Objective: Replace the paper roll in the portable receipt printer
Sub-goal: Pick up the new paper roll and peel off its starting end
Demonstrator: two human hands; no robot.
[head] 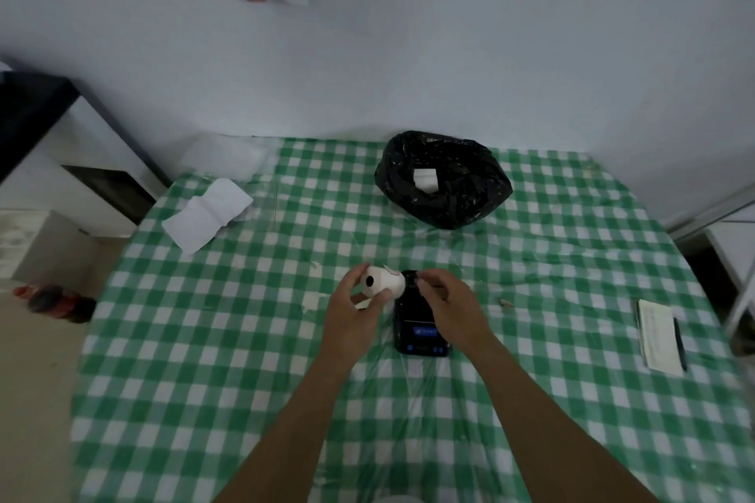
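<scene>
A white paper roll (382, 283) with a dark core hole is held in my left hand (354, 308), a little above the checked table and just left of the printer. The black portable receipt printer (418, 323) lies flat on the table, its blue-lit panel toward me. My right hand (445, 302) hovers over the printer's far end, fingers pinched near the roll's loose edge; whether they grip the paper I cannot tell. The printer's far end is partly hidden by my right hand.
A black plastic bag (443, 178) holding a white roll sits at the back. Folded white paper (208, 212) lies at the far left. A notepad with a pen (660, 335) rests at the right. A cola bottle (55, 302) lies on the floor to the left.
</scene>
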